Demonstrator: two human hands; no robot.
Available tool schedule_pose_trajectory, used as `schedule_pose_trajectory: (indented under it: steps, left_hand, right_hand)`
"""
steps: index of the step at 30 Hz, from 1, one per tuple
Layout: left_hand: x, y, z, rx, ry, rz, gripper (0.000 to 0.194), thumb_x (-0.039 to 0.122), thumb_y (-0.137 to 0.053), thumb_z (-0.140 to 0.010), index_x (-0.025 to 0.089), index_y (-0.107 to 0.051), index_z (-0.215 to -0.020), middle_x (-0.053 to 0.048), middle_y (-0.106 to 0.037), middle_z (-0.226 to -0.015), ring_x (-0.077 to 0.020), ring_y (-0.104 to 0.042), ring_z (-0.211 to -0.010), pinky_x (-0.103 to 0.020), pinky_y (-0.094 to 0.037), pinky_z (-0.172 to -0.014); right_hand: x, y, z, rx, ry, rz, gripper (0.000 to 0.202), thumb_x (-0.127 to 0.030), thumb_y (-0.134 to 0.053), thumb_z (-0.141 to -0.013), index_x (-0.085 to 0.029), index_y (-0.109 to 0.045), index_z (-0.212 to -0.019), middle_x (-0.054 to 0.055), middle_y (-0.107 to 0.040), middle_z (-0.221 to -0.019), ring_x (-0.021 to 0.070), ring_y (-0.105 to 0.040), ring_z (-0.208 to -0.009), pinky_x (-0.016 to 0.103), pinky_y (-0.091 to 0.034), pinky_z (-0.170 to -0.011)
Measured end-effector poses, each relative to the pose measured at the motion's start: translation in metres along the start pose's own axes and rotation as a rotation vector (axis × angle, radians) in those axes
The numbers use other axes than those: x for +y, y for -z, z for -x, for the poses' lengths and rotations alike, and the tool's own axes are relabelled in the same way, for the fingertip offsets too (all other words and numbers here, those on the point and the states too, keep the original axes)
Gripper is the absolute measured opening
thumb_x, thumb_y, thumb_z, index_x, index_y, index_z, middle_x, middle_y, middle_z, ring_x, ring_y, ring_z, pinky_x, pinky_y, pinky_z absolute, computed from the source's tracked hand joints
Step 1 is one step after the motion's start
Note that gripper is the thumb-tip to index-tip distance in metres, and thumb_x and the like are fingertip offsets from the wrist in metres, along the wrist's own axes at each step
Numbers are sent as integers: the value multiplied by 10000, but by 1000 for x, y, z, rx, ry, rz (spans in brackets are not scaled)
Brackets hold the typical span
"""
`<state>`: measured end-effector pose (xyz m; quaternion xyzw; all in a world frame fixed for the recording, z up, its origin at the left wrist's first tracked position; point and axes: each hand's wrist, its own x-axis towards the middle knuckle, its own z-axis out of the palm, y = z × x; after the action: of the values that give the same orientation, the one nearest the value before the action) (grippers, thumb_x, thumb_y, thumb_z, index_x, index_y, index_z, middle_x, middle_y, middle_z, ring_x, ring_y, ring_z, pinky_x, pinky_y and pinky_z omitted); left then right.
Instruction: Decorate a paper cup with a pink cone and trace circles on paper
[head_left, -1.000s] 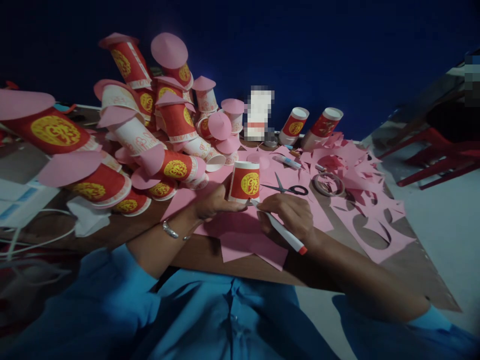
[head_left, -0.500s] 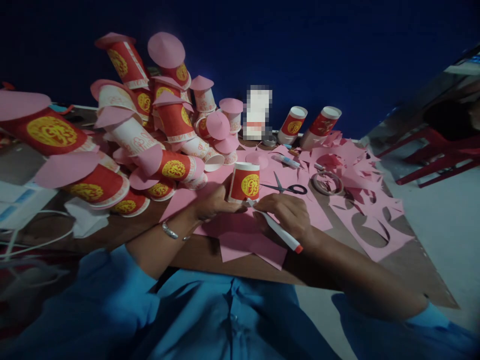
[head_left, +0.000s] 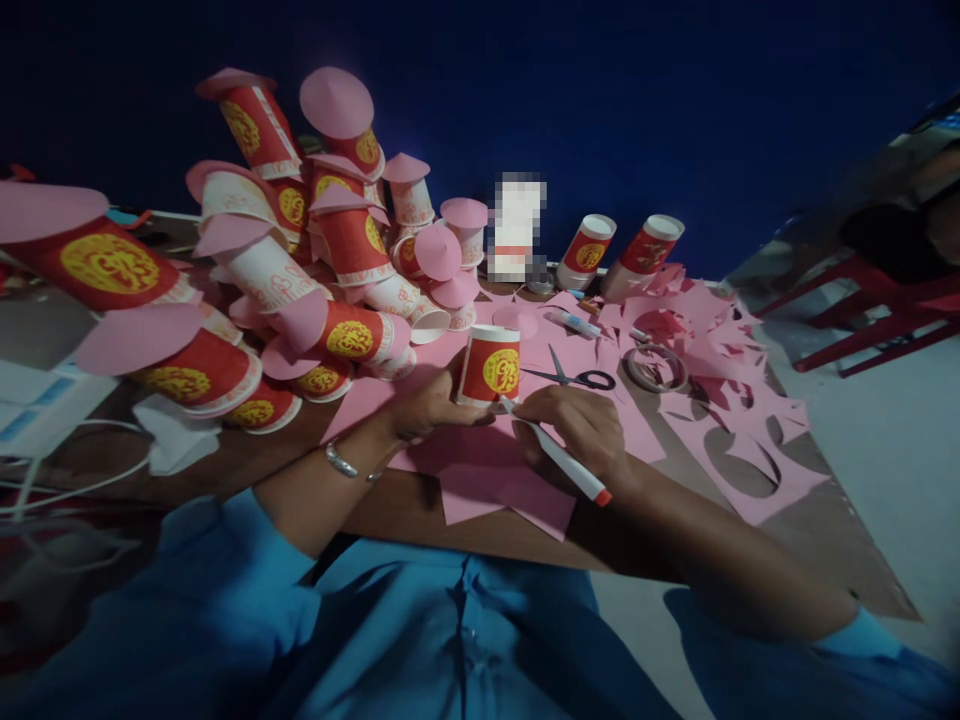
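A red and white paper cup (head_left: pixel 489 362) with a round yellow emblem stands upside down on pink paper sheets (head_left: pixel 510 490). My left hand (head_left: pixel 431 408) is closed on its left side and lower edge, the thumb lying along the front. My right hand (head_left: pixel 574 425) grips a white marker pen (head_left: pixel 562 462) with a red end, its tip at the cup's lower edge. Scissors (head_left: pixel 566 377) lie open behind my right hand. A pink paper cone (head_left: pixel 514 320) rests just behind the cup.
Stacked cups wearing pink cone hats (head_left: pixel 352 240) crowd the left. Two bare cups (head_left: pixel 589 252) stand at the back. On the right are a tape roll (head_left: pixel 656 368), a glue stick (head_left: pixel 574 322) and cut pink scraps (head_left: pixel 750 450). A red stool (head_left: pixel 862 320) stands beyond the table.
The pen and my right hand have shifted very slightly to the right along the cup's lower edge. My left hand and the cup have stayed in place.
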<state>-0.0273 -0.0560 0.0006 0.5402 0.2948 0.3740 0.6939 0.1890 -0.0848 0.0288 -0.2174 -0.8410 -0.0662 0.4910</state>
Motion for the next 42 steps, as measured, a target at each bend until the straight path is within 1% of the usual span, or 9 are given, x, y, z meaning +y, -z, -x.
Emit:
schedule_pose_trajectory:
  steps: [3, 9, 13, 15, 18, 22, 28, 35, 42]
  left_hand:
    - [0, -1, 0, 12, 2, 17, 940, 338, -960, -674, 220, -502, -1486, -140, -736, -1350, -349, -701, -1237, -446, -568, -1010]
    - [2, -3, 0, 5, 29, 61, 953, 330, -977, -641, 237, -514, -1469, -124, -756, -1304, -347, -723, -1201, -464, -578, -1022]
    - [2, -3, 0, -8, 20, 77, 905, 305, -963, -668, 207, -531, -1457, -147, -752, -1305, -345, -729, -1198, -466, -577, -1033]
    - [2, -3, 0, -15, 14, 87, 882, 292, -960, -678, 211, -538, -1449, -148, -748, -1319, -343, -731, -1196, -461, -581, -1019]
    - [1, -2, 1, -22, 2, 109, 863, 293, -964, -681, 226, -547, -1433, -141, -747, -1329, -319, -735, -1178, -440, -583, -1002]
    - [1, -1, 1, -9, -2, 78, 833, 296, -956, -692, 209, -563, -1421, -141, -748, -1310, -297, -731, -1159, -426, -568, -995]
    - [1, 0, 1, -4, 24, 82, 893, 308, -958, -668, 210, -534, -1449, -141, -750, -1305, -316, -725, -1185, -430, -561, -1000]
    - [4, -2, 1, -18, -21, 86, 784, 314, -946, -685, 193, -597, -1377, -139, -765, -1243, -314, -732, -1132, -429, -551, -974]
    - [3, -1, 0, -27, -25, 112, 761, 317, -950, -669, 191, -612, -1339, -132, -781, -1210, -313, -742, -1115, -434, -546, -977]
  right_hand:
    - [0, 1, -1, -8, 0, -3, 144, -96, -642, -935, -209, -612, -1021, 6, -741, -754, 144, -722, -647, 241, -555, -582]
    - [1, 2, -3, 6, -4, -7, 116, -86, -658, -940, -177, -636, -1008, 29, -742, -753, 151, -729, -660, 244, -563, -591]
    - [0, 2, -4, 14, -29, 13, 113, -93, -651, -949, -200, -628, -979, 16, -739, -747, 134, -708, -630, 236, -552, -579]
    - [0, 3, -3, 8, -43, 22, 129, -87, -643, -945, -213, -622, -962, 5, -737, -740, 130, -708, -623, 233, -549, -577]
    - [0, 3, -3, -3, -48, 19, 142, -69, -643, -925, -207, -626, -954, 6, -736, -734, 134, -711, -620, 236, -550, -580]
    - [-1, 3, -3, -6, -39, 21, 126, -86, -633, -931, -208, -618, -960, 4, -732, -732, 132, -698, -615, 239, -543, -571]
    - [-1, 2, -4, 21, -27, 22, 149, -76, -638, -919, -214, -610, -966, 1, -725, -718, 137, -697, -609, 238, -537, -563]
    - [0, 4, -4, -4, -54, 20, 182, -53, -629, -900, -222, -614, -967, -3, -728, -729, 137, -689, -604, 238, -538, -571]
    - [-1, 4, -4, -3, -58, 21, 179, -45, -634, -898, -217, -602, -938, 4, -719, -718, 137, -680, -593, 241, -539, -569]
